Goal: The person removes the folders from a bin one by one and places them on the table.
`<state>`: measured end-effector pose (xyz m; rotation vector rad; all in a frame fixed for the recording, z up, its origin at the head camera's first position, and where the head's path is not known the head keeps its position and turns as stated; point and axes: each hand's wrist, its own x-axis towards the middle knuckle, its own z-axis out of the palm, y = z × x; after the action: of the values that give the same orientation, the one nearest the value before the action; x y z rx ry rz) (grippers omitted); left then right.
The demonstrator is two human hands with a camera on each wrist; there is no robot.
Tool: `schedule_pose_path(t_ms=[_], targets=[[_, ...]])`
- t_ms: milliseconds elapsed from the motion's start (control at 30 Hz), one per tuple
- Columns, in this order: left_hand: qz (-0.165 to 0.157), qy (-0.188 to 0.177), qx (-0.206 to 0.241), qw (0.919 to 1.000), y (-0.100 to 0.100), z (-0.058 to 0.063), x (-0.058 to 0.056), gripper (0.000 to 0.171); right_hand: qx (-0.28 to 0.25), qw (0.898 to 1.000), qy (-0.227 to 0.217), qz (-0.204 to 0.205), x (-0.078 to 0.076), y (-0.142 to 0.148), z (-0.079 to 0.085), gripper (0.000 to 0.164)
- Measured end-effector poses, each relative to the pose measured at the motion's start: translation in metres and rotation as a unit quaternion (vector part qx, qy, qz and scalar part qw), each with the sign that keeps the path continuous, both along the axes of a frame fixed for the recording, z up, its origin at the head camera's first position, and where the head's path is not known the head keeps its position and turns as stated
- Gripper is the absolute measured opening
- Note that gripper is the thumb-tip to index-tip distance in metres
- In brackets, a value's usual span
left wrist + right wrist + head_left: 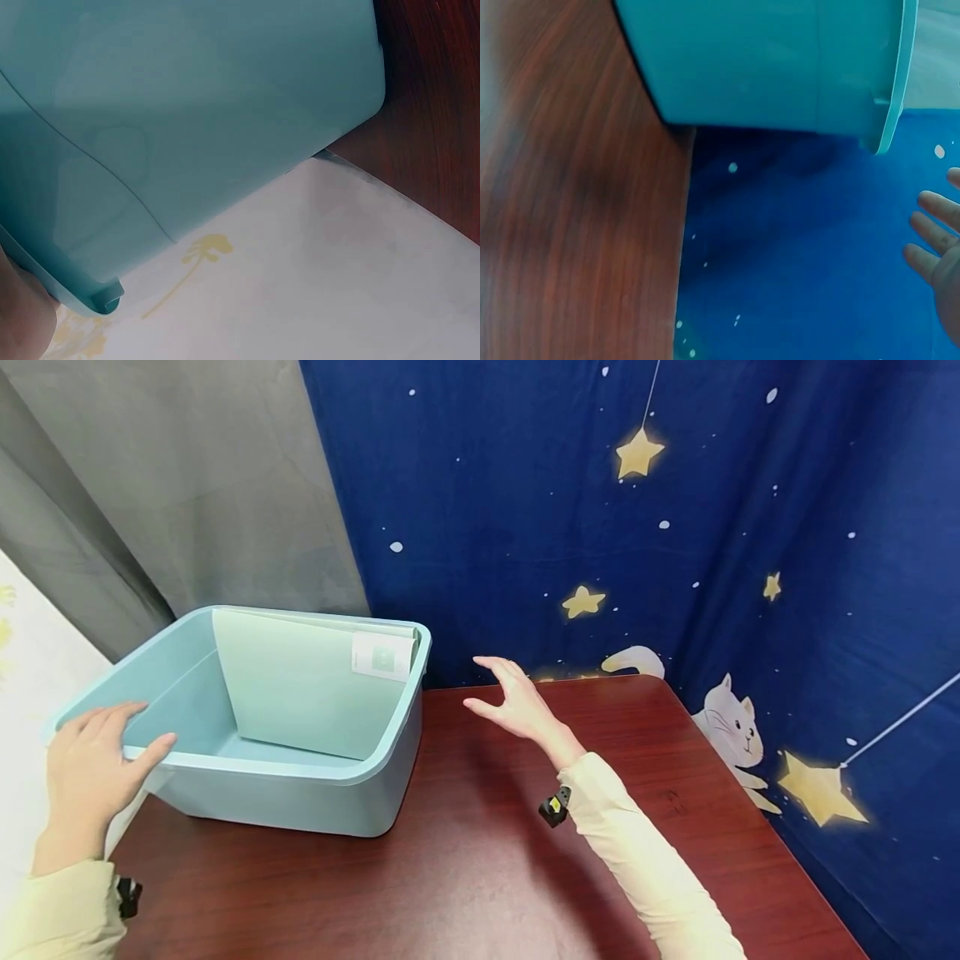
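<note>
A light blue plastic bin (285, 802) stands on the left part of the table. My left hand (93, 768) is at its front left corner, fingers reaching over the rim and thumb spread apart. Beside the rim, part of that hand (22, 315) shows in the left wrist view; how firmly it touches cannot be told. Inside the bin, a flat pale green panel (300, 685) with a white label (382, 656) leans against the back wall. My right hand (517, 700) hovers to the right of the bin, apart from it, fingers spread and holding nothing.
The dark red wooden table (480, 877) ends at a rounded back right corner. Behind it hang a grey curtain (225, 485) and a blue curtain (510, 485) with stars and a cat. A white patterned surface (360, 285) lies beyond the table's left edge.
</note>
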<state>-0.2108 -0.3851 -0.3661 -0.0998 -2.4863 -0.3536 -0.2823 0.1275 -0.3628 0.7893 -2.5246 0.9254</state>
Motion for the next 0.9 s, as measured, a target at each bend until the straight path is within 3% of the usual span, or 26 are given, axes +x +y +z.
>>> schedule_pose_path(t_ms=[500,900], targets=[[0.0,0.006,0.006,1.0,0.003,0.001,0.001,0.057,-0.021,1.0,-0.012,0.013,-0.009,-0.033,0.026,0.071],[0.011,-0.002,0.008,0.9999,0.002,0.0,0.001,0.06,-0.053,0.998,-0.007,0.019,-0.025,-0.056,0.029,0.07]])
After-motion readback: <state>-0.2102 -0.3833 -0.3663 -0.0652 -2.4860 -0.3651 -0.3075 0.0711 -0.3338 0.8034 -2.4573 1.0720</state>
